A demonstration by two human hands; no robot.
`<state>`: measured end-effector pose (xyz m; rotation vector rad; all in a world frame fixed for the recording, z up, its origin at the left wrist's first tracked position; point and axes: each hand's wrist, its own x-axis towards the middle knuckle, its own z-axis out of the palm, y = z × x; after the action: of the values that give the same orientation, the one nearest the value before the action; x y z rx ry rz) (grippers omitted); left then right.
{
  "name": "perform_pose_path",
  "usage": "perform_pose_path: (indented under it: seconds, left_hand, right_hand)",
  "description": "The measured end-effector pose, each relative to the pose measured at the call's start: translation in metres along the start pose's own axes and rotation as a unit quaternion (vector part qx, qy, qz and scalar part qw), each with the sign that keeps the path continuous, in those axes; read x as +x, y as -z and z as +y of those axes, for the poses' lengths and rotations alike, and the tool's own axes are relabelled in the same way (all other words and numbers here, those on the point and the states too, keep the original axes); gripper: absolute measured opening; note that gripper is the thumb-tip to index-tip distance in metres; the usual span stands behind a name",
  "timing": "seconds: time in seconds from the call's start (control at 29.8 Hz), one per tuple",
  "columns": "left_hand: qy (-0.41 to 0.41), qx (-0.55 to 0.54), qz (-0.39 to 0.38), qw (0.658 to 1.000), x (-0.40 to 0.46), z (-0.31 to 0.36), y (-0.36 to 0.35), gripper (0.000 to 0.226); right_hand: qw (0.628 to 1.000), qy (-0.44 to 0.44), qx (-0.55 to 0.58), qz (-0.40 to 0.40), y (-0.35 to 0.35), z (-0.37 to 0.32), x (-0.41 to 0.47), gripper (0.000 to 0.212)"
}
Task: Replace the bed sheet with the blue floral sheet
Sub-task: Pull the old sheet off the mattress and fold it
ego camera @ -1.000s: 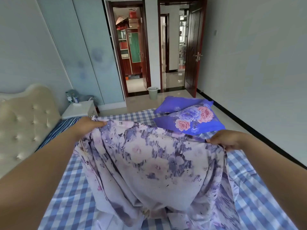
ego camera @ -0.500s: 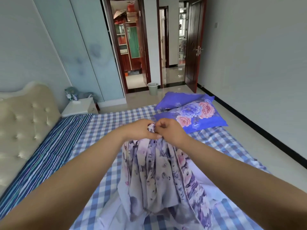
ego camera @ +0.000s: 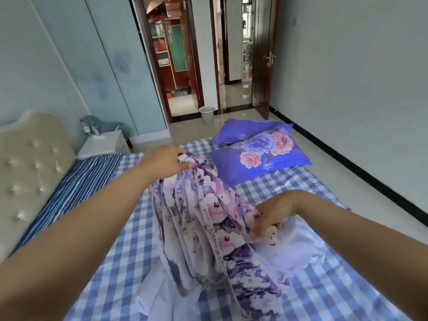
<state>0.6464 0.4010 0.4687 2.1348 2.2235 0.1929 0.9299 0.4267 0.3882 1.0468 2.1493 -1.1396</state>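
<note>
A pale purple floral sheet (ego camera: 199, 230) hangs folded lengthwise over the middle of the bed. My left hand (ego camera: 165, 162) grips its gathered top corners, held up above the bed. My right hand (ego camera: 273, 213) is lower and to the right, and its fingers pinch the sheet's hanging edge. The sheet's lower end is heaped on the blue-and-white checked sheet (ego camera: 312, 295) that covers the mattress. A strip of blue striped cloth (ego camera: 76, 188) shows at the head end.
Two blue floral pillows (ego camera: 261, 154) lie at the bed's far right. A padded beige headboard (ego camera: 30, 167) stands on the left, with a white nightstand (ego camera: 103, 144) behind it. Beyond the bed are bare floor, a small bin (ego camera: 206, 114) and open doorways.
The sheet was spread wide between my hands, then they met and joined its top corners. Now my left hand holds both corners and my right hand has dropped down the hanging edge.
</note>
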Motion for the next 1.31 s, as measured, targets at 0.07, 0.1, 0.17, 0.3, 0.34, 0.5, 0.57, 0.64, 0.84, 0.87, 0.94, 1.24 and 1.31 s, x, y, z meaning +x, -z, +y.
perform_pose_path:
  seconds: [0.07, 0.1, 0.17, 0.3, 0.34, 0.5, 0.57, 0.64, 0.84, 0.87, 0.94, 1.24, 1.31]
  left_hand:
    - [0.034, -0.003, 0.040, 0.999, 0.005, -0.012, -0.001, 0.050]
    - [0.047, -0.007, 0.053, 0.997, 0.007, -0.016, -0.001, 0.047]
    - [0.061, -0.006, 0.064, 0.996, 0.009, -0.021, -0.003, 0.044]
    - [0.087, -0.005, 0.061, 0.994, 0.013, -0.027, -0.007, 0.044]
    - [0.095, -0.007, 0.063, 0.993, 0.013, -0.029, -0.008, 0.044]
    - [0.113, 0.012, 0.109, 0.988, 0.011, -0.025, -0.018, 0.045]
    - [0.100, 0.005, 0.131, 0.986, 0.009, -0.020, -0.024, 0.042]
    - [0.077, 0.008, 0.158, 0.984, 0.007, -0.013, -0.030, 0.040]
    - [0.038, 0.062, 0.206, 0.976, -0.003, -0.019, -0.038, 0.027]
    - [0.028, 0.077, 0.200, 0.976, -0.005, -0.019, -0.039, 0.024]
    - [-0.002, 0.092, 0.187, 0.978, -0.007, -0.012, -0.043, 0.021]
    - [0.091, -0.057, 0.211, 0.972, 0.009, -0.006, -0.030, 0.028]
    - [0.090, -0.069, 0.220, 0.969, 0.011, 0.000, -0.027, 0.026]
  right_hand:
    - [0.995, -0.060, -0.059, -0.056, -0.007, 0.020, 0.004, 0.048]
    - [0.992, -0.076, -0.073, -0.069, -0.009, 0.029, 0.005, 0.061]
    - [0.994, -0.073, -0.047, -0.064, -0.002, 0.042, -0.002, 0.059]
    - [0.992, -0.011, 0.122, -0.022, 0.036, 0.055, -0.044, 0.027]
    - [0.984, 0.010, 0.179, 0.011, 0.044, 0.061, -0.051, 0.030]
    - [0.986, 0.013, 0.167, 0.010, 0.035, 0.061, -0.054, 0.002]
    - [0.994, 0.005, 0.101, -0.036, 0.015, 0.047, -0.039, 0.017]
    - [0.996, -0.002, 0.075, -0.056, -0.005, 0.034, -0.027, 0.023]
    - [0.950, -0.145, -0.021, 0.275, 0.025, 0.054, -0.027, 0.014]
    - [0.884, -0.172, -0.059, 0.430, 0.039, 0.061, -0.036, 0.018]
    - [0.681, -0.090, -0.125, 0.716, 0.059, 0.068, -0.056, 0.019]
    - [0.830, 0.116, -0.230, 0.495, -0.056, 0.079, 0.033, 0.040]
    - [0.878, 0.039, -0.177, 0.443, -0.088, 0.093, 0.054, 0.053]
